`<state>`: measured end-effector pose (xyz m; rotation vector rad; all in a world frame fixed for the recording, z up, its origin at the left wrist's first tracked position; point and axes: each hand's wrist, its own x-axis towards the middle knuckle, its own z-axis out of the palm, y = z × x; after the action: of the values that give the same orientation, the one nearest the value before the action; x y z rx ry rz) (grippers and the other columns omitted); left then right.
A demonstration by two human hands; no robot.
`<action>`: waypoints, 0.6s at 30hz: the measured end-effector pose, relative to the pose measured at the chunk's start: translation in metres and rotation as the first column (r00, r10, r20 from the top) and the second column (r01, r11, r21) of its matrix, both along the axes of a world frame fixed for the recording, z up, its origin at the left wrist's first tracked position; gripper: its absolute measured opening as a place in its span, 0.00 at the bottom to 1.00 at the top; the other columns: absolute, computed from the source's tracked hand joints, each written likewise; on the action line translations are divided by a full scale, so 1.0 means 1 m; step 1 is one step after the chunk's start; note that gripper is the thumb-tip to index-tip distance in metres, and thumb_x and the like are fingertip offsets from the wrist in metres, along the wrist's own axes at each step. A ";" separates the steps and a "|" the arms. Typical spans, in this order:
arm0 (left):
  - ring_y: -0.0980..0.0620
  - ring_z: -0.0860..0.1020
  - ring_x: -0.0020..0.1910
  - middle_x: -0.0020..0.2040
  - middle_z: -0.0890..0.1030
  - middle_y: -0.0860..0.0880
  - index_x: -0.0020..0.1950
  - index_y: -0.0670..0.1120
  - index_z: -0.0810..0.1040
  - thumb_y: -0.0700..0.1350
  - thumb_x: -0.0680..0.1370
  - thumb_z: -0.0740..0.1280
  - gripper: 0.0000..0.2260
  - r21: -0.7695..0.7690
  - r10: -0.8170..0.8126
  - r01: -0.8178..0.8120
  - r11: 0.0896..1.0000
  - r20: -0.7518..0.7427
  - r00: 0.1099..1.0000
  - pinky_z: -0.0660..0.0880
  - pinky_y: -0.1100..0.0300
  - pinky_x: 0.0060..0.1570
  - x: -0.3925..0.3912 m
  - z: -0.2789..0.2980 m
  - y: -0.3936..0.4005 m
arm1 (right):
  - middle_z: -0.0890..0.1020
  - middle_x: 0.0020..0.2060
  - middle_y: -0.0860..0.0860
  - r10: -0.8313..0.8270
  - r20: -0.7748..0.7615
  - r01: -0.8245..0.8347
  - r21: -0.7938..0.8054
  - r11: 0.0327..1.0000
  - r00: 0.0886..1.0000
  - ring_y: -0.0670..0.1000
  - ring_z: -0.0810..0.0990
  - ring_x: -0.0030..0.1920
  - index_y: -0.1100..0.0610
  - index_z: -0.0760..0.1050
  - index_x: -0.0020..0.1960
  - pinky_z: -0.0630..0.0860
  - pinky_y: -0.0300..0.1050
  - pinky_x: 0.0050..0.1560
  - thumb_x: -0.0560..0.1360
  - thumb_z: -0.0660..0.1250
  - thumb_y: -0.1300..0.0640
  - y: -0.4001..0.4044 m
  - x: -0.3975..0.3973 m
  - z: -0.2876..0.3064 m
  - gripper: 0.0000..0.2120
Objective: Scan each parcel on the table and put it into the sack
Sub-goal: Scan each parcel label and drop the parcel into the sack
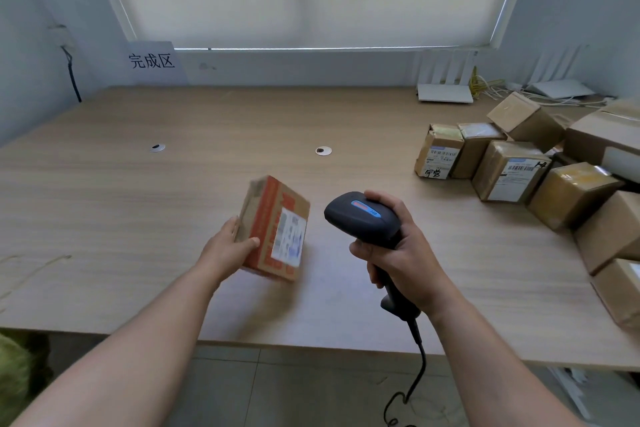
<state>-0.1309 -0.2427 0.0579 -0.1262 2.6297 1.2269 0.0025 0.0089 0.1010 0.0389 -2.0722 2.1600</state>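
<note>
Both forearms reach over the pale wooden table (346,121): left hand (227,246) fingers grip a small brown-and-red cardboard parcel (273,227), label facing the black handheld scanner (363,218) clenched in the right hand (405,253). Many brown cardboard parcels (540,170) wait unscanned, so most work probably remains. Something green, perhaps the sack (14,374), shows lower left, contents hidden.

A big, light brown wooden table (173,191) has two small round silver caps (323,150) set in its top. A pile of brown cardboard boxes (512,170) sits at the right side. Two flat white routers (445,92) sit at the back right.
</note>
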 end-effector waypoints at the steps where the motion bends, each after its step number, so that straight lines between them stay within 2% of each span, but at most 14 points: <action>1: 0.45 0.77 0.55 0.62 0.77 0.45 0.76 0.54 0.59 0.45 0.78 0.67 0.28 0.191 0.047 -0.053 0.980 0.033 0.998 0.74 0.52 0.50 0.003 0.000 0.000 | 0.80 0.53 0.54 0.004 0.001 -0.004 0.002 1.000 1.000 0.57 0.72 0.25 0.37 0.71 0.62 0.71 0.44 0.25 0.69 0.73 0.68 0.000 0.001 0.000 0.32; 3: 0.45 0.78 0.55 0.60 0.79 0.45 0.75 0.57 0.58 0.43 0.79 0.65 0.28 0.384 0.101 -0.120 0.915 0.068 0.993 0.75 0.47 0.53 0.006 -0.001 0.001 | 0.79 0.53 0.55 0.011 0.008 -0.011 0.012 1.000 1.000 0.56 0.72 0.26 0.38 0.71 0.63 0.71 0.45 0.25 0.71 0.73 0.69 -0.002 0.001 0.000 0.32; 5: 0.44 0.79 0.54 0.57 0.80 0.44 0.74 0.58 0.58 0.42 0.80 0.64 0.27 0.460 0.131 -0.142 0.877 0.057 0.990 0.73 0.44 0.58 0.009 0.001 0.003 | 0.79 0.54 0.55 0.013 0.015 -0.013 0.025 1.000 1.000 0.56 0.72 0.26 0.39 0.70 0.63 0.71 0.45 0.25 0.72 0.72 0.71 -0.005 0.002 -0.001 0.32; 8: 0.45 0.78 0.54 0.55 0.79 0.44 0.75 0.56 0.57 0.43 0.81 0.63 0.26 0.486 0.137 -0.125 0.865 0.010 0.990 0.73 0.44 0.60 0.014 0.005 0.004 | 0.79 0.54 0.54 0.023 0.014 -0.024 0.024 0.999 1.000 0.56 0.72 0.25 0.40 0.71 0.63 0.71 0.45 0.25 0.72 0.71 0.72 -0.008 0.002 -0.001 0.32; 13: 0.48 0.78 0.53 0.50 0.79 0.49 0.75 0.58 0.58 0.43 0.81 0.61 0.25 0.503 0.123 -0.089 0.860 -0.033 0.992 0.72 0.47 0.60 0.019 0.011 -0.001 | 0.81 0.50 0.53 0.066 0.037 -0.067 0.031 0.997 0.997 0.56 0.72 0.25 0.41 0.70 0.64 0.71 0.45 0.25 0.72 0.71 0.72 -0.010 0.006 -0.001 0.32; 15: 0.49 0.78 0.52 0.52 0.79 0.49 0.75 0.57 0.58 0.43 0.82 0.61 0.25 0.487 0.109 -0.065 0.871 -0.063 0.992 0.73 0.49 0.58 0.021 0.013 -0.005 | 0.81 0.48 0.53 0.086 0.047 -0.088 0.037 0.995 0.995 0.56 0.72 0.25 0.41 0.70 0.64 0.71 0.45 0.25 0.71 0.72 0.71 -0.011 0.007 -0.003 0.32; 18: 0.48 0.77 0.55 0.59 0.78 0.47 0.76 0.55 0.60 0.44 0.82 0.60 0.23 0.432 0.105 -0.043 0.901 -0.121 0.987 0.73 0.53 0.57 0.015 0.022 -0.014 | 0.81 0.46 0.53 0.114 0.062 -0.117 0.050 0.992 0.992 0.56 0.71 0.25 0.38 0.72 0.63 0.71 0.45 0.26 0.67 0.74 0.65 -0.013 0.008 -0.004 0.32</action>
<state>-0.1156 -0.2563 0.0803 -0.0623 2.4101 1.8720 0.0110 -0.0044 0.0965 0.1048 -2.2129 2.1955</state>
